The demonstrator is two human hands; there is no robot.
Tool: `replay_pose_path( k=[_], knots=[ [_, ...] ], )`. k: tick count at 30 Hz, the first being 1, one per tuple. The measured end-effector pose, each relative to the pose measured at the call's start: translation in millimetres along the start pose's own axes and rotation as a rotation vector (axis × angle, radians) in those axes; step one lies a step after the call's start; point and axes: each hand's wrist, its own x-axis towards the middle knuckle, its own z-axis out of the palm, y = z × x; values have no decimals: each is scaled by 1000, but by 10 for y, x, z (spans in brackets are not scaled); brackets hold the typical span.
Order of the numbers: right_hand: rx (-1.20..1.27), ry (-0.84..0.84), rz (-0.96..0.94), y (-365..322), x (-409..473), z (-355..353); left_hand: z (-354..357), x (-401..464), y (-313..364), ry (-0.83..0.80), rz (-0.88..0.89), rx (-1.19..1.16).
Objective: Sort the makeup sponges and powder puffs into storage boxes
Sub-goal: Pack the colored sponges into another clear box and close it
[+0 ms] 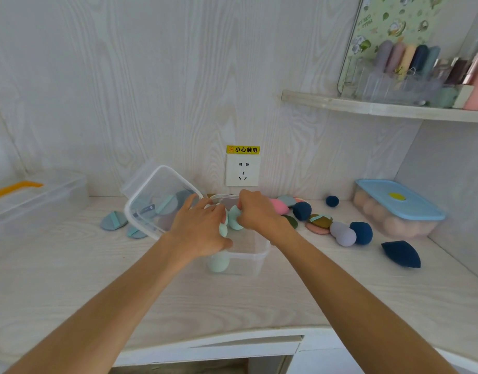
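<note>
Two bare forearms reach forward over the pale wood-grain desk. Nearest the viewer stands a clear storage box, upright, with one mint sponge lying in its near left corner.

Over this box the left hand curls its fingers round a mint sponge, its thumb at the box's near rim; that grip is closed on the sponge. The right hand pinches a second mint sponge just beside the first, its grip likewise closed. Both sponges are smooth, rounded and egg-like.

To the left, a second clear box leans tilted toward the viewer against the wall; through its side show flat grey-blue and teal powder puffs with bands. Two more puffs lie on the desk just beside it.

To the right of the hands loose pieces are scattered: a pink sponge, navy sponges, a lilac sponge, an olive puff stacked on a peach one, and a navy wedge-shaped sponge apart from the rest.

Farther right, a box with a blue lid holds peach-coloured rounded pieces. At far left rests a clear case with an orange handle. On the wall behind are a socket and, higher, a shelf carrying a clear organiser with pastel items.
</note>
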Motion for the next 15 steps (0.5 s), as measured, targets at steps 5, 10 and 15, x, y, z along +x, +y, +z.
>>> replay_pose_path(
  k=[5,10,15],
  knots=[
    [35,-13,0,9,16,19,6,2,-11,25,8,-15],
    [152,-113,9,43,8,-64,-2,18,-3,15,37,24],
    [154,-148,-10,46,-29,-117,-21,39,1,-7,121,-33]
  ],
)
